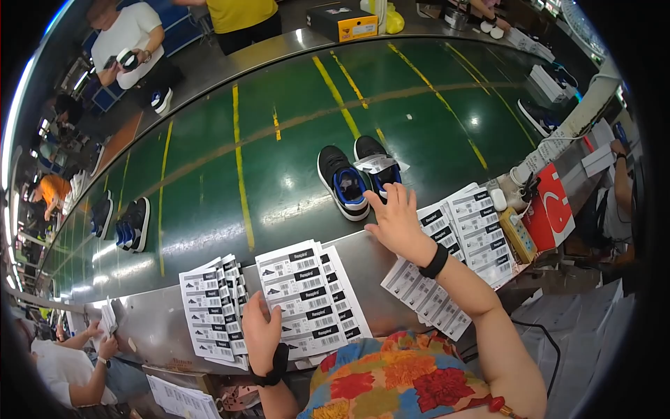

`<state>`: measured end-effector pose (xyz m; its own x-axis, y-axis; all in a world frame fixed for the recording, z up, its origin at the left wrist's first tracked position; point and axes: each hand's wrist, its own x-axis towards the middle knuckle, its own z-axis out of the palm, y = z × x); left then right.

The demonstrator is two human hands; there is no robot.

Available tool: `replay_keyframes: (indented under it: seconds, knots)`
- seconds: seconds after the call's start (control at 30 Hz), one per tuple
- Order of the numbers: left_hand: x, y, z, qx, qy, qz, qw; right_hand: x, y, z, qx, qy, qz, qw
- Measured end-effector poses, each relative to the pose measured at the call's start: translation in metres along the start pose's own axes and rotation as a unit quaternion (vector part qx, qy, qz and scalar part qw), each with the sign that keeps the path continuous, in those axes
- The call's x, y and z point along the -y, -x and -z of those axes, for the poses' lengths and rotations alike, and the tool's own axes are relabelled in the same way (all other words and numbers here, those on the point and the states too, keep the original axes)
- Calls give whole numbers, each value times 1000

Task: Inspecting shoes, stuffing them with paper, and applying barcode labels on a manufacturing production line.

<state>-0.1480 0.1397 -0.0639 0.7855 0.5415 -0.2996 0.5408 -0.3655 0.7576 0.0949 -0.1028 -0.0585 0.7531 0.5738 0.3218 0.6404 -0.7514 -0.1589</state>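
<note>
A pair of black sneakers with blue lining and white soles rests on the green conveyor belt (279, 188) ahead of me. A pale strip (375, 163) lies across the right sneaker (368, 149). My right hand (399, 222) hovers by the heels, fingers spread, holding nothing visible; whether a fingertip touches the left sneaker (333, 167) I cannot tell. Lower down, my left hand (262, 332) is open, thumb apart from the fingers, between a stack of printed label sheets (209, 311) and a wider label stack (300, 293). Its fingertips are at the edges of the sheets.
More label sheets (478, 234) lie right of my right hand, beside a yellow power strip (516, 234) and a red card (548, 209). Other sneakers (132, 223) stand on the belt at left. A shoebox (342, 23) sits beyond the belt. Co-workers are around the line.
</note>
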Motion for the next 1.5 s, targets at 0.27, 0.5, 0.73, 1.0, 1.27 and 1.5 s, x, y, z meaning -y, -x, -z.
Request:
replay_keyframes:
  seconds: [0.27,0.5,0.73,1.0,1.27,1.5]
  knots:
    - [-86,2,-6,45,-86,-308,947,-14,-47,-26,102,-121,-50,986]
    - [-115,-20,-88,193,-88,-392,895,32,-63,-48,98,-174,-20,980]
    - [-111,-49,-125,362,-83,-390,843,12,-57,-22,-110,-159,-23,981]
    - [-122,-22,-77,366,-35,-400,840,-28,-62,-28,1,-108,-120,987]
    - [-157,-5,-29,454,16,-388,802,-62,2,32,4,-157,-99,983]
    - [-172,-6,-52,510,-86,-443,732,-88,137,127,147,-149,-226,951]
